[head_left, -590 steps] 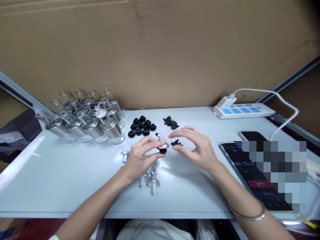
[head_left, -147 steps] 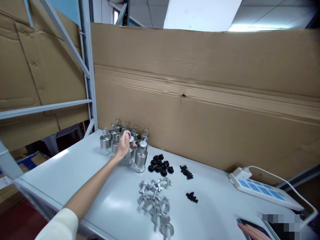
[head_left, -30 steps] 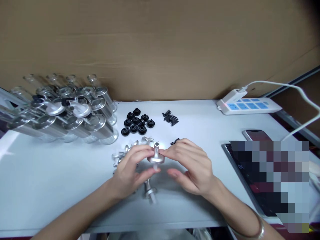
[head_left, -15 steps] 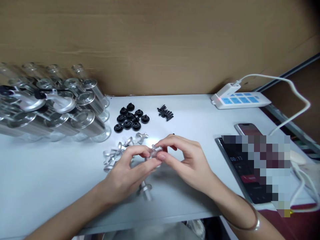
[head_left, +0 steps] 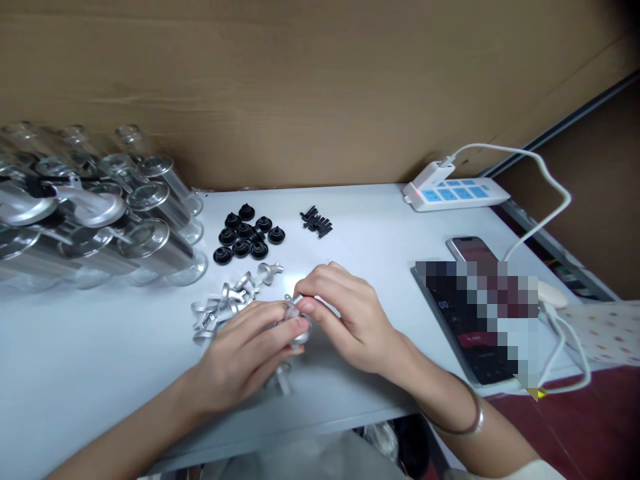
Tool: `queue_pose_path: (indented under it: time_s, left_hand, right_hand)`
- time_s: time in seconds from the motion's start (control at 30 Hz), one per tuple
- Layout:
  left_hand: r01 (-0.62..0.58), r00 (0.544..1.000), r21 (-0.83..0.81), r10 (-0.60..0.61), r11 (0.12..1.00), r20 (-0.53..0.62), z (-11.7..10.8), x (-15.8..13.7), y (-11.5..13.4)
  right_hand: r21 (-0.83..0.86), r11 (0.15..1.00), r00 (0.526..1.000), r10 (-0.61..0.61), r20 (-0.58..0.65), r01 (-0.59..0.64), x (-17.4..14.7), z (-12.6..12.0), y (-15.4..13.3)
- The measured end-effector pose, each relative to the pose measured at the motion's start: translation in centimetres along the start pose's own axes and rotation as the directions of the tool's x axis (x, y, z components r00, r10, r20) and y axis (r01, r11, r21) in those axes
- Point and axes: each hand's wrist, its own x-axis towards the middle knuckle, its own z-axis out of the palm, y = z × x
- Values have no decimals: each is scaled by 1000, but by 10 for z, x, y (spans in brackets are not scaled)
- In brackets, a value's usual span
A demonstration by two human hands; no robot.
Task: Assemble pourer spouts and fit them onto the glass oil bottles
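A small silver metal spout piece with a round base (head_left: 301, 335) is between my hands, above the near middle of the table. My left hand (head_left: 245, 353) is closed around it, fingers over its side. With thumb and forefinger pinched, my right hand (head_left: 345, 320) grips its upper end; the exact contact is partly hidden. Just below my left fingers shows another silver stemmed part (head_left: 283, 379), mostly covered by the hand. Beyond my left hand lies a loose pile of similar silver pieces (head_left: 227, 303).
Black round stoppers (head_left: 244, 232) lie clustered behind the pile, beside short black strips (head_left: 317, 222). Clear glass bottles (head_left: 157, 243) stand at left, silver spouted lids (head_left: 95, 207) among them. At right are a power strip (head_left: 487, 191), a phone (head_left: 473, 250), a tablet (head_left: 450, 320) and white cable.
The whole scene has shifted left as the view turned right. The held piece has tilted so its round base shows, and my left fingers now cover more of it.
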Motion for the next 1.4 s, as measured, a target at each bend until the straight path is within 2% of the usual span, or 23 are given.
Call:
queue_pose_path:
  time_s: [0.2,0.33,0.57,0.83,1.0,1.13,1.2,1.33,1.4]
  left_hand:
    - [6,1000,56,-6,998,-2,3,-2,0]
    - [20,999,25,-21,999,37,2,-1,4]
    - [65,995,-14,-63,998,82,1,-3,6]
    - [-2,995,81,-6,997,99,6,-3,10]
    - [-64,996,47,61,997,72,4,0,10]
    - [-78,995,57,75,995,58,3,1,10]
    - [-60,996,48,56,997,71,3,1,10]
    - [-39,995,56,34,998,94,2,2,10]
    - [-50,995,91,41,995,94,1,3,11]
  right_hand:
    - [-52,998,999,-48,-13,47,1,1,6]
    - [-43,997,997,-66,-48,64,0,5,7]
    - [-84,992,996,-90,25,92,1,4,10]
    - [-125,982,990,-141,-6,139,1,6,12]
    - [-126,980,984,-163,-72,153,0,10,10]
    - [-105,976,978,-197,-62,190,0,4,10]
    - [-88,986,986,-147,-80,140,1,-4,12]
    - [-143,984,981,77,-178,-103,3,-22,22]
    - [-226,960,981,136,-136,-164,3,-30,31]
